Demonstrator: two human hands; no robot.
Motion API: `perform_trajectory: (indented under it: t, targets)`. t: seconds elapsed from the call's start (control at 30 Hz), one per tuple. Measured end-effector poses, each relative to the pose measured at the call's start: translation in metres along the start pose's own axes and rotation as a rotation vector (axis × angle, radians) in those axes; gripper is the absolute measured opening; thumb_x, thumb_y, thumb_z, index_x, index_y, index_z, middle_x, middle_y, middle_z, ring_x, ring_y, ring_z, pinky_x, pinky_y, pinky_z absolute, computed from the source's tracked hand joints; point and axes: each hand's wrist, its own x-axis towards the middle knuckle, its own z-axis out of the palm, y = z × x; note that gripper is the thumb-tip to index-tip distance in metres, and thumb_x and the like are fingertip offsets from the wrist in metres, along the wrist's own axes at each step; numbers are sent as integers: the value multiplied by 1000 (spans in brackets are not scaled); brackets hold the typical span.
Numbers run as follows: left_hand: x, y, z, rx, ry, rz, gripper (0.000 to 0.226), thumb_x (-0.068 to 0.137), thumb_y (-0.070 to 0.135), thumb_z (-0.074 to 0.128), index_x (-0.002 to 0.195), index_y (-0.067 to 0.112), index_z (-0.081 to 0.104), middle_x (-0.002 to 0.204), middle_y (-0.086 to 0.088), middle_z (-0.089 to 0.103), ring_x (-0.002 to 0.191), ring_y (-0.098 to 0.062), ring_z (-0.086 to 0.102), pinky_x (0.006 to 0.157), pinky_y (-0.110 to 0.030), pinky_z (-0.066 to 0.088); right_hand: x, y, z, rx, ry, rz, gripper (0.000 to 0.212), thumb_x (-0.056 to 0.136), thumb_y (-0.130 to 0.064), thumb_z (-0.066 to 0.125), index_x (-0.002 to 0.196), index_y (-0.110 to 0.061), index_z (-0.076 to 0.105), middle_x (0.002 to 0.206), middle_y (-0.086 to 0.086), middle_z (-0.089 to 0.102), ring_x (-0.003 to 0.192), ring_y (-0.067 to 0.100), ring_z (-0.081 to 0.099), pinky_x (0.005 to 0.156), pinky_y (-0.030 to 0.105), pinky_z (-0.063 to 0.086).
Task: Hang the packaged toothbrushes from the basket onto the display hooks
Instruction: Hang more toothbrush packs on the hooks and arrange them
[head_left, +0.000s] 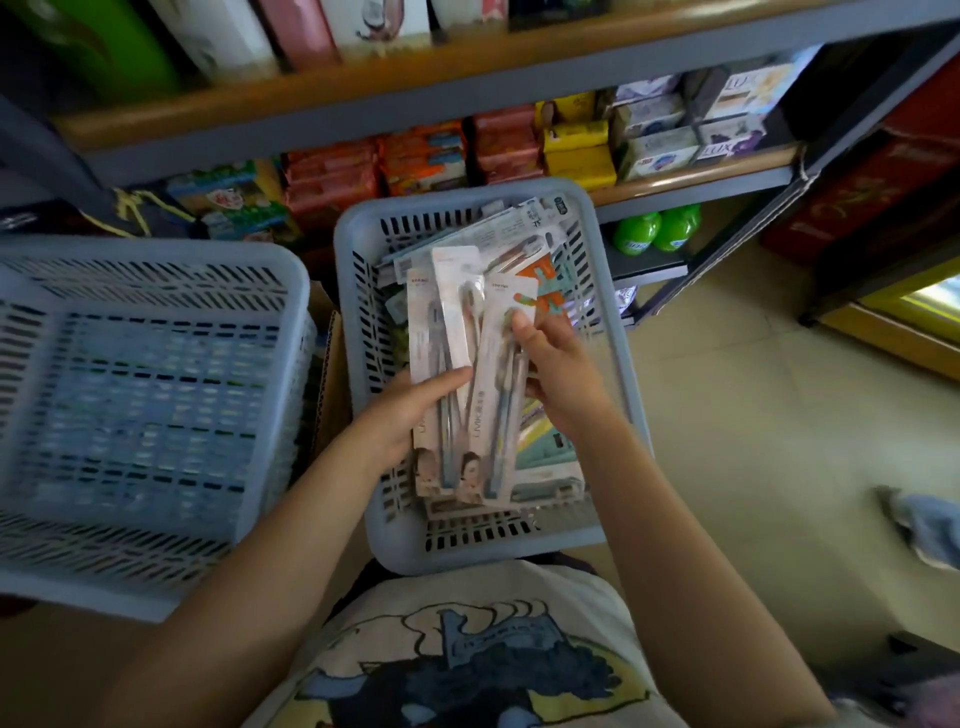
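1. Far left, a slotted grey plastic basket (140, 374), blurred.
2. Your left hand (410, 415) grips a fan of flat, glossy toothbrush packs (447, 332), thumb pressed across their fronts.
3. Your right hand (558, 374) pinches the rightmost pack (498, 364) by its edge.
4. All this over the loaded rectangular basket (613, 332), more packs heaped inside.
5. Right: smooth tiled floor (753, 415).

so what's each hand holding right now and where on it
Left hand grips two toothbrush packs around mid-length, thumb across the front. Right hand pinches a third pack near its upper half.
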Motion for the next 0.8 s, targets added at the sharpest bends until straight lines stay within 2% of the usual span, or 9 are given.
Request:
perform_trajectory:
  t: [0.1, 0.17, 0.23, 0.3, 0.43, 0.5, 0.63, 0.73, 0.8]
  targets:
    - [-3, -1, 3, 38, -41, 39, 54, 66, 26, 86, 117, 25, 67, 110, 0, 77, 103, -19, 72, 92, -37, 56, 2, 5, 5, 19, -15, 14, 32, 89, -47, 72, 92, -16, 63, 84, 8, 56, 74, 24, 55, 61, 36, 46]
    - [0, -8, 1, 48, -20, 40, 75, 57, 25, 96, 125, 18, 66, 117, -5, 75, 108, -23, 71, 96, -41, 56, 5, 8, 4, 20, -14, 29, 33, 87, -43, 75, 97, -13, 65, 85, 9, 60, 76, 24, 60, 66, 37, 51]
    - [5, -14, -1, 54, 47, 43, 92, 44, 37, 99, 128, 19, 65, 119, -5, 74, 111, -26, 70, 101, -46, 52, 6, 10, -1, 65, -28, 58, 21, 94, -25, 71, 102, -7, 63, 79, 9, 60, 74, 23, 63, 66, 36, 58]
    - [13, -24, -5, 50, 99, 45, 97, 35, 45, 100, 124, 23, 67, 116, -2, 75, 111, -26, 70, 104, -50, 50, 7, 16, -10, 71, -1, 115, 16, 96, -17, 69, 103, -5, 62, 76, 11, 59, 74, 26, 63, 65, 34, 60]
    - [14, -31, -3, 57, 184, 3, 69, 52, 34, 96, 115, 29, 69, 109, 2, 77, 106, -22, 71, 101, -48, 52, 4, 41, -32, -72, 175, 300, 15, 95, -18, 67, 103, -7, 60, 84, 10, 54, 74, 22, 58, 63, 33, 56]
    - [15, -32, -1, 50, 218, -13, 48, 68, 20, 91, 110, 29, 69, 108, 2, 76, 104, -23, 71, 100, -47, 53, 2, 58, -44, -170, 264, 401, 10, 93, -16, 65, 92, -8, 58, 74, 6, 47, 66, 19, 48, 66, 32, 49]
    - [20, -37, 0, 13, 215, -32, 41, 78, 9, 83, 110, 26, 66, 107, -2, 75, 98, -22, 72, 86, -37, 57, 4, 89, -47, -112, 314, 518, 22, 91, -18, 68, 106, -9, 55, 67, 7, 49, 61, 19, 48, 67, 34, 43]
    - [20, -38, 1, 5, 193, -35, 41, 82, 7, 79, 116, 23, 64, 104, 0, 74, 88, -14, 72, 69, -28, 56, 8, 101, -39, -21, 305, 520, 19, 87, -20, 73, 89, -9, 58, 75, 15, 58, 70, 26, 54, 72, 40, 46]
    - [21, -38, 1, -3, 192, -38, 37, 84, 6, 78, 114, 22, 66, 106, -1, 74, 90, -16, 72, 71, -29, 56, 10, 106, -36, 52, 345, 496, 16, 85, -18, 74, 84, -11, 59, 82, 16, 59, 75, 27, 55, 70, 39, 45]
